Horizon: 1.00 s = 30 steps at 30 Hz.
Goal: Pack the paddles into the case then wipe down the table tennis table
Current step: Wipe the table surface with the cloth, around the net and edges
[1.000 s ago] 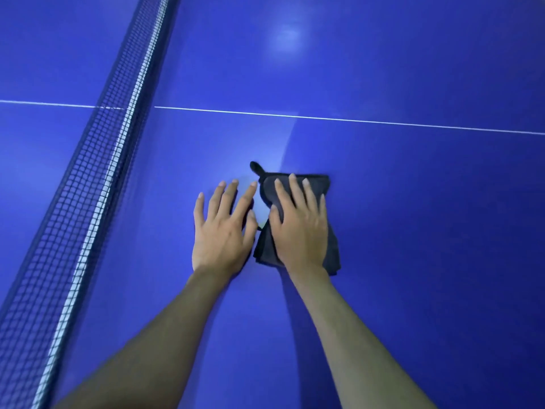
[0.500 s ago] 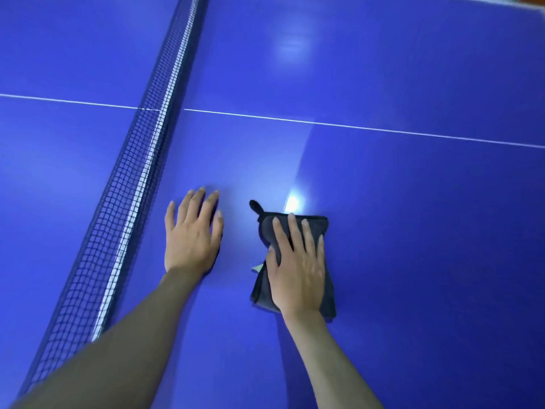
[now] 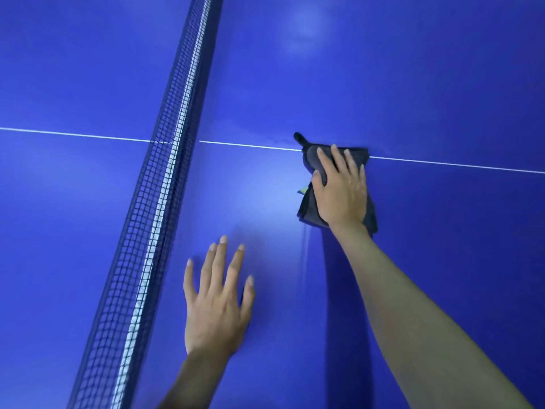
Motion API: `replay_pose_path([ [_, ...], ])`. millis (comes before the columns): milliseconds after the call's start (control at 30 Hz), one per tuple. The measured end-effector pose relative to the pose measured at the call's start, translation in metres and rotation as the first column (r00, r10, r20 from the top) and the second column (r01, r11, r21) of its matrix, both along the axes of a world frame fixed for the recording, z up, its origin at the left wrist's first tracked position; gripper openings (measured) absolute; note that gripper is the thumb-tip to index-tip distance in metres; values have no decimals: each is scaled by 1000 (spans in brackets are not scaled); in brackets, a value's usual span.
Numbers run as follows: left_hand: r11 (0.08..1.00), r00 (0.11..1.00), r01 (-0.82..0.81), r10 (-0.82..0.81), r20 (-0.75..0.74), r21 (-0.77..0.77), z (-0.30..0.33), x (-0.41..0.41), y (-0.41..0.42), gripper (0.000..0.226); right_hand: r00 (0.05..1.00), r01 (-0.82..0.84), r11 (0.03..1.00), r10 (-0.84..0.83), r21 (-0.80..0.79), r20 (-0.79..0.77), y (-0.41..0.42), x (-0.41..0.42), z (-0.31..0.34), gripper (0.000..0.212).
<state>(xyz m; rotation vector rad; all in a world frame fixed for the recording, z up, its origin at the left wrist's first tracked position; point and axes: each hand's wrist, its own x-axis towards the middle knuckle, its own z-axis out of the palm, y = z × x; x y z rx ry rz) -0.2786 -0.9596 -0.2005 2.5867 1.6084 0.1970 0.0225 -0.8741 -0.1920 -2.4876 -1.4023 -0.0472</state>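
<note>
Now my right hand (image 3: 342, 193) presses the dark cloth (image 3: 312, 160) flat-fingered on the worktop's (image 3: 413, 84) white line (image 3: 250, 146), left hand (image 3: 218, 302) grip wide, resting beside the net (image 3: 165, 184).

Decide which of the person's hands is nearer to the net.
Left. The left hand lies flat on the table just beside the net; the right hand presses the cloth farther off, at the white line.

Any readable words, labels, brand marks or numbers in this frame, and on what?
None can be read.
Small pale green tag at the edge of the dark cloth under the right hand: too small to show any print.
Blue table and net: no lettering visible.
</note>
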Motion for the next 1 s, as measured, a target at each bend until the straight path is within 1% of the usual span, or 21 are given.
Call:
replay_pose_path([
  [100, 1000, 1000, 9, -9, -3, 4, -1, 0, 1, 64, 1000, -13, 1000, 13, 0, -9, 13, 7, 0, 52],
  [233, 1000, 1000, 14, -14, 8, -1, -1, 1, 2, 65, 1000, -5, 1000, 5, 3, -12, 2, -4, 0, 52],
  [333, 1000, 1000, 13, -13, 11, -6, -1, 1, 4, 65, 1000, -18, 1000, 18, 8, -3, -21, -34, 0, 52],
  [500, 1000, 999, 17, -16, 36, -7, 1, 2, 4, 59, 998, -51, 999, 51, -3, 32, -81, -102, -3, 53],
  [667, 999, 987, 5, -10, 160, 33, 9, 5, 4, 51, 997, -60, 998, 60, 9, 38, -144, -177, -3, 55],
  [767, 998, 965, 24, -37, 258, 56, 19, -2, -3, 45, 998, -65, 996, 67, -59, 22, -183, -217, 2, 58],
  [867, 999, 948, -26, 10, 319, 45, 28, -21, -5, 41, 996, -83, 993, 85, -89, 13, -219, -246, -2, 57],
  [933, 998, 956, -17, 0, 292, 56, 29, -38, 0, 40, 996, -82, 993, 83, -90, 11, -233, -253, -3, 56],
  [1000, 998, 973, 19, -33, 226, 67, 25, -54, 8, 40, 996, -86, 992, 87, -97, 13, -232, -251, -3, 56],
])
